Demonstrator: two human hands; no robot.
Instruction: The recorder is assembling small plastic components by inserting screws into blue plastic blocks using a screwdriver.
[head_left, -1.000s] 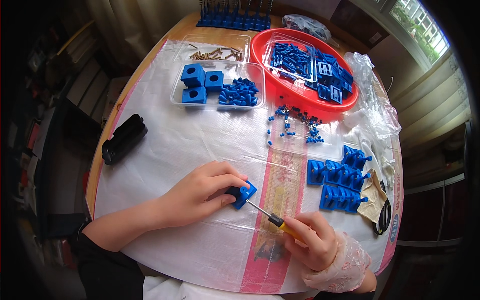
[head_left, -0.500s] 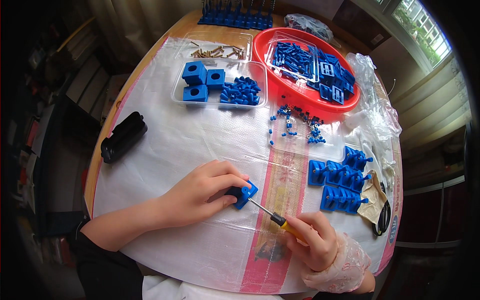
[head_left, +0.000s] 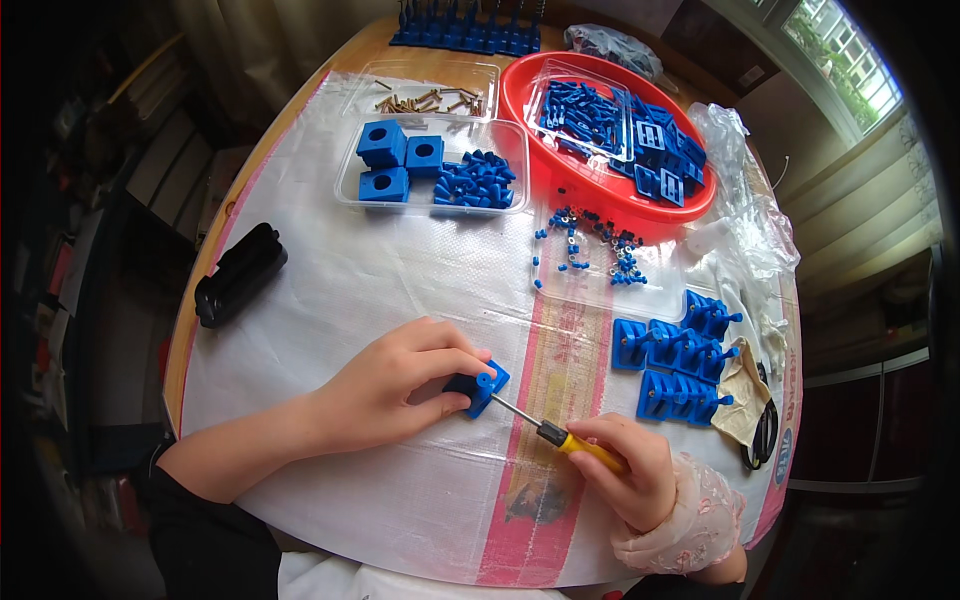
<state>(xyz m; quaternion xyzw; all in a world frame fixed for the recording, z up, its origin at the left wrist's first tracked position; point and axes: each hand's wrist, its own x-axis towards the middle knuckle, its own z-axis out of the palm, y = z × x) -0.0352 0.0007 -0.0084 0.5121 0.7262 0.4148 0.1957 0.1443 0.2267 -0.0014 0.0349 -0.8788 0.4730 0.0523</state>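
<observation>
My left hand grips a small blue plastic block against the white woven sheet. My right hand holds a yellow-handled screwdriver; its metal shaft runs up-left and its tip meets the block's side. The block's lower part is hidden by my left fingers.
A clear tray holds blue cubes and small blue pegs. A second clear tray has brass screws. A red bowl holds blue parts. Assembled blue pieces lie at right, loose small connectors mid-table, a black case at left.
</observation>
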